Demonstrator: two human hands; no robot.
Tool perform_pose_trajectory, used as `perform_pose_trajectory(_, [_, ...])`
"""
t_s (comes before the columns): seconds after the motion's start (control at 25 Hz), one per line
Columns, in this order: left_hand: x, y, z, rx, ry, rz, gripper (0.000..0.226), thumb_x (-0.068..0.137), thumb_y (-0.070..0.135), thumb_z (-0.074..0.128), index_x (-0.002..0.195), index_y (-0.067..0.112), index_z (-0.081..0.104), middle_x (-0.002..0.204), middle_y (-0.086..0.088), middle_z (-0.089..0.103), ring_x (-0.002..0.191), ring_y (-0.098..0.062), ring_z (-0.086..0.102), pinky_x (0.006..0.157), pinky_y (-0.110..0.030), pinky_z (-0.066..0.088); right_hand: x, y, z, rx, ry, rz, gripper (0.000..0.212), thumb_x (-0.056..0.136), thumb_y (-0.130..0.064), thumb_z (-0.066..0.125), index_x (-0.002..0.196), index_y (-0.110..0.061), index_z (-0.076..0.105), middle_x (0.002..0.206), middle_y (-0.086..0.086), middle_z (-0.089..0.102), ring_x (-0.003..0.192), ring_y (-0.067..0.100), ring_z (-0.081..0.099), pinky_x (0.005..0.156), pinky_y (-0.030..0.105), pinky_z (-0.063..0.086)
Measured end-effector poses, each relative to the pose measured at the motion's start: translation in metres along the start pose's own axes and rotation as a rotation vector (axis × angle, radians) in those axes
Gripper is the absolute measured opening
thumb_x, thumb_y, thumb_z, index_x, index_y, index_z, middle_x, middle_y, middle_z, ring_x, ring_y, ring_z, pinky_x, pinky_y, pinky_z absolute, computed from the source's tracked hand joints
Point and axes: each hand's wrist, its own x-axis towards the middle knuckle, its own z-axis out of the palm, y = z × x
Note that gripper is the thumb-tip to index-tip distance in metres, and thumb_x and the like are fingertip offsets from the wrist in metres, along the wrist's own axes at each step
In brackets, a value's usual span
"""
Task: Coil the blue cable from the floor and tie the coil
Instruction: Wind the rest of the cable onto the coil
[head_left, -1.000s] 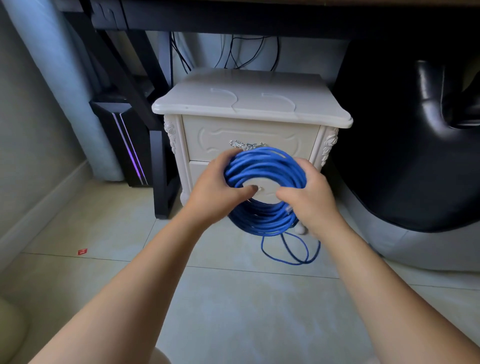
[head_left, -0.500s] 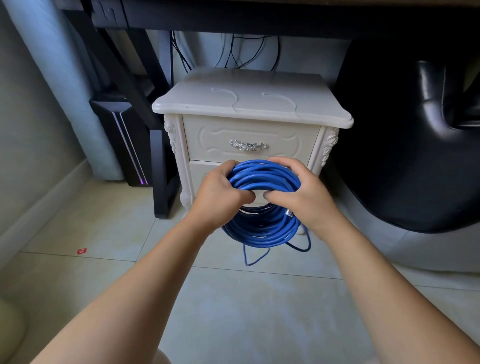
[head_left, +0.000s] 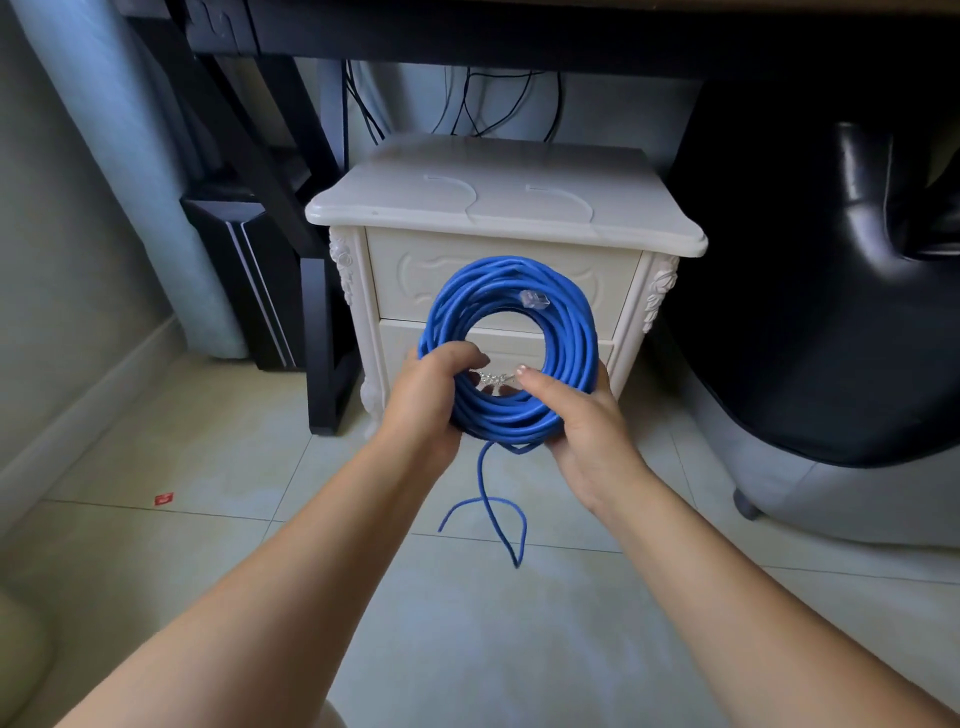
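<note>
Home rm, white nightstand (head_left: 498, 208), desk (head_left: 467, 31) overhead, tiled floor (head_left: 208, 441)

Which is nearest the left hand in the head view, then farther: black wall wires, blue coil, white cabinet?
1. blue coil, gripped by the left hand.
2. white cabinet, just behind.
3. black wires, back at the wall.

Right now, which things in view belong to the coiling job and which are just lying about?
Job: blue cable coil, loose tail, clear plug, left hand and right hand gripping the coil.
Lying about: white nightstand, red scrap on the floor, black computer tower, black seat.
</note>
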Motion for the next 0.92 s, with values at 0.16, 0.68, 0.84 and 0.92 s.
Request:
perform_pose_trajectory(0.16, [-0.004,-0.008,0.001,0.111,-0.140,-0.043,0.013,0.084,0.000,0.059,0.093,0.008,0.054,0.072,-0.004,0.053,0.070,-0.016,0.053,0.070,-0.033,0.046,0.003,-0.003,-0.004,0.055,0.178,0.080,0.037,0.082,0.004,0.065,0.118,0.002,0.055,0.084,0.018,0.067,0.075,0.029,0.072,0.078,0.044,0.059])
perform_pose_trajectory(0.68, [0.000,0.015,-0.015,0.998,-0.438,0.493,0.092,0.070,0.022,0.086,0.146,0.037,0.035,0.137,0.015,0.042,0.117,0.010,0.048,0.095,-0.006,0.038,0.007,-0.023,-0.015,-0.799,0.138,-0.247,0.048,0.069,-0.002,0.062,0.102,-0.038,0.058,0.086,-0.012,0.066,0.080,0.017,0.063,0.071,0.030,0.051])
perform_pose_trajectory(0.84, [0.000,0.002,-0.009,1.151,-0.310,0.615,0.057,0.076,0.009,0.071,0.126,0.027,0.053,0.111,0.008,0.060,0.095,-0.008,0.058,0.080,-0.018,0.047,0.000,-0.018,-0.007,-1.079,0.002,-0.390,0.054,0.072,-0.003,0.063,0.118,-0.031,0.059,0.106,-0.009,0.064,0.094,0.019,0.059,0.081,0.036,0.051])
perform_pose_trajectory(0.92, [-0.001,0.000,-0.007,1.135,-0.262,0.601,0.036,0.077,0.005,0.065,0.107,0.021,0.057,0.089,0.008,0.064,0.078,-0.008,0.059,0.065,-0.016,0.046,-0.001,-0.019,-0.008,-1.075,0.017,-0.418,0.052,0.073,-0.004,0.064,0.119,-0.029,0.059,0.105,-0.009,0.064,0.095,0.019,0.059,0.081,0.039,0.051])
